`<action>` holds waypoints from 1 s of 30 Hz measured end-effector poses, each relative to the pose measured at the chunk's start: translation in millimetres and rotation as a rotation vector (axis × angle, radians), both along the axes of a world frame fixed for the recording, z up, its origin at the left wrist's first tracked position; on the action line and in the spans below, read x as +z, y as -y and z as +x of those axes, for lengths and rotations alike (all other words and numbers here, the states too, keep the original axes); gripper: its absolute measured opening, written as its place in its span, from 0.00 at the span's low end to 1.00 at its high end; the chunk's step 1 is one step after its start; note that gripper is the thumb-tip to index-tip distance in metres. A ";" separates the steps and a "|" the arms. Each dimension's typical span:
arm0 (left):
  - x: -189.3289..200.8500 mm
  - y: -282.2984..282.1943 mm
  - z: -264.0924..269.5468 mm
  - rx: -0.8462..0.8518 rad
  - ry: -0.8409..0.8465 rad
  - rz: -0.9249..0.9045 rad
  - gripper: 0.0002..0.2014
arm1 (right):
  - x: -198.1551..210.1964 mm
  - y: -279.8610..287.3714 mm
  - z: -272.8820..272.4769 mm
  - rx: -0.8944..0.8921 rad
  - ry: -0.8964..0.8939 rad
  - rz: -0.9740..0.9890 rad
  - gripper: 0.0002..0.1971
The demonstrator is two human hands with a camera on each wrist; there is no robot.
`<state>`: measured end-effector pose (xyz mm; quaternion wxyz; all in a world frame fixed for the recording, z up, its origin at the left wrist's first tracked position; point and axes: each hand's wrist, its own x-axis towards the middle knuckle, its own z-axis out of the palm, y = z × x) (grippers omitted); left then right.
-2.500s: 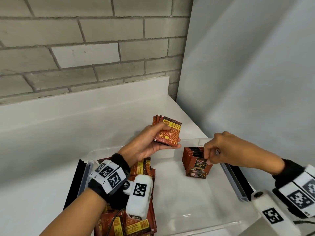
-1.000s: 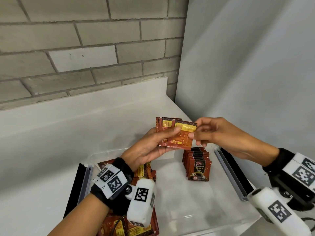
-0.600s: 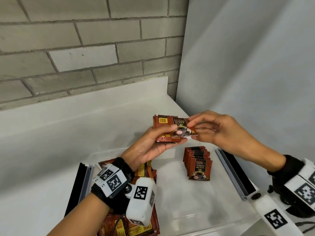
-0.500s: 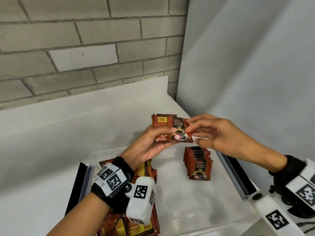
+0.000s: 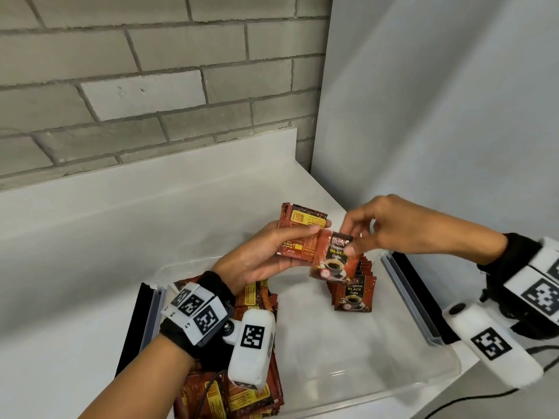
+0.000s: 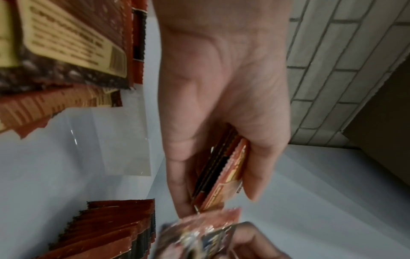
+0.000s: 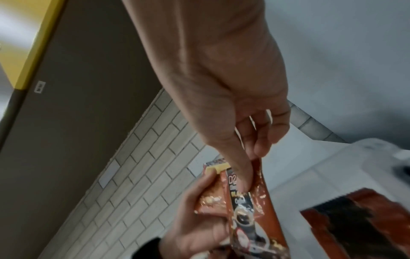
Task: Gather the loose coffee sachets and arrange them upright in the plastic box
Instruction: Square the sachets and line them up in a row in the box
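Note:
My left hand (image 5: 266, 252) holds a small stack of red-brown coffee sachets (image 5: 298, 234) above the clear plastic box (image 5: 378, 358), thumb on top; the left wrist view shows the stack (image 6: 224, 173) pinched edge-on. My right hand (image 5: 378, 228) pinches a single sachet (image 5: 334, 258) by its top edge, printed face toward me, just right of the stack; the same single sachet (image 7: 248, 201) hangs under my thumb in the right wrist view. A row of sachets (image 5: 352, 285) stands upright at the box's right side. A loose pile of sachets (image 5: 239, 391) lies at the box's left, partly hidden by my left wrist.
The box sits on a white counter (image 5: 75, 267) in a corner, a grey brick wall (image 5: 151, 86) behind and a white panel (image 5: 438, 101) to the right. Black-edged lid flaps hang off the box's left (image 5: 136, 328) and right (image 5: 414, 294) sides.
My right hand took one sachet from the stack in my left hand, turned its printed face toward me and drew it down and right, off the stack. The left hand stayed put.

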<state>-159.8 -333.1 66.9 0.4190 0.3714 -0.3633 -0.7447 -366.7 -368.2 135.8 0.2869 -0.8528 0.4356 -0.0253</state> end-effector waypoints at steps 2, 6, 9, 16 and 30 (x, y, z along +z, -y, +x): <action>-0.5 0.2 1.6 -0.048 -0.024 0.002 0.17 | -8.9 -5.1 -5.0 0.034 -0.092 0.018 0.05; -2.6 1.0 2.5 -0.073 -0.042 0.018 0.17 | -34.1 -15.1 -13.8 0.092 -0.267 -0.043 0.04; -2.7 0.7 0.9 -0.079 -0.036 0.016 0.16 | -46.5 -20.1 -17.5 0.121 -0.333 -0.109 0.08; -1.7 0.9 0.7 -0.090 -0.033 0.009 0.18 | -51.7 -25.6 -10.6 0.245 -0.581 -0.401 0.06; -6.2 -0.8 0.6 -0.242 0.071 0.015 0.16 | -57.0 -20.6 -14.7 0.256 -0.545 -0.465 0.12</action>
